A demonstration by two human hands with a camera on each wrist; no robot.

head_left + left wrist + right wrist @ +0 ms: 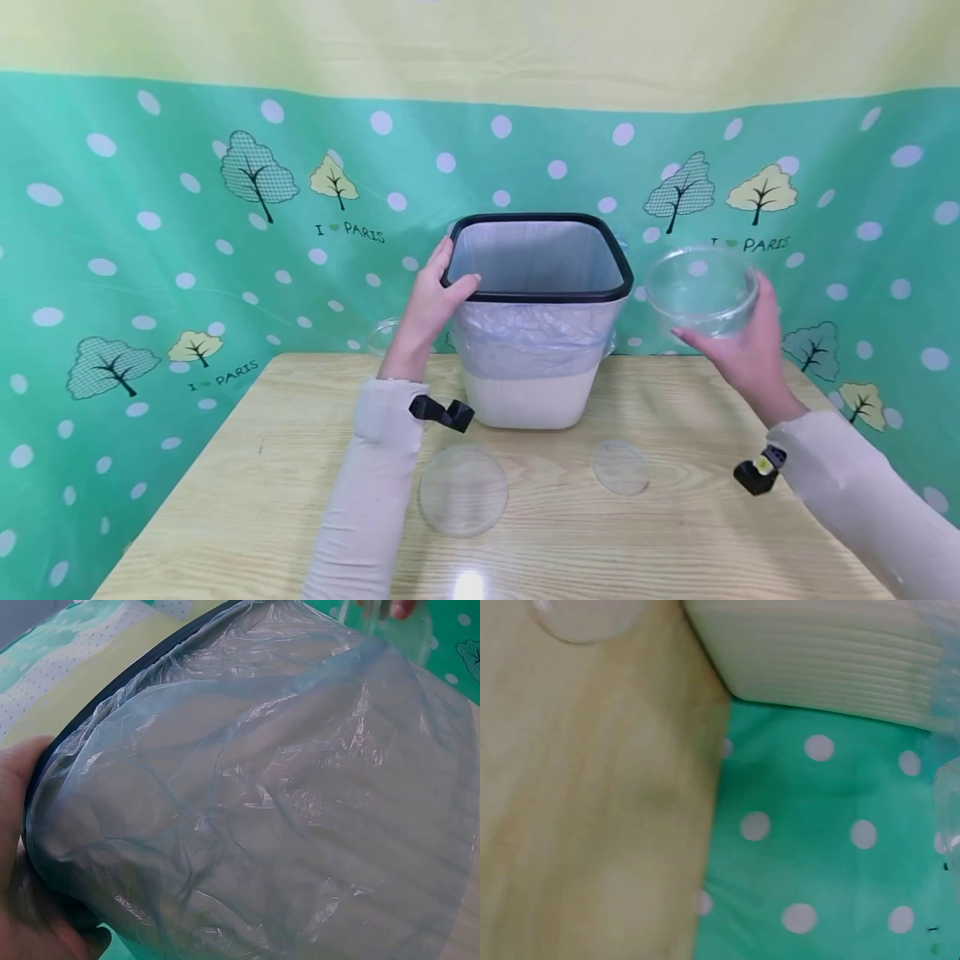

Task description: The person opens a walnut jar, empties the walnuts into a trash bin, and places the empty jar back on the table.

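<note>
A white trash bin with a black rim stands on the table, lined with a thin bluish plastic bag. At the rim's left side my left hand grips the bin, thumb over the edge. The left wrist view shows this hand at the bagged rim, with wrinkled bag filling most of the picture. To the right of the bin, my right hand holds a clear plastic bowl in the air by its side. Only the bowl's edge appears in the right wrist view.
Two clear round lids lie on the wooden table: a larger lid before the bin and a smaller lid to its right. Another clear round piece is partly hidden behind my left forearm. A green dotted curtain hangs behind.
</note>
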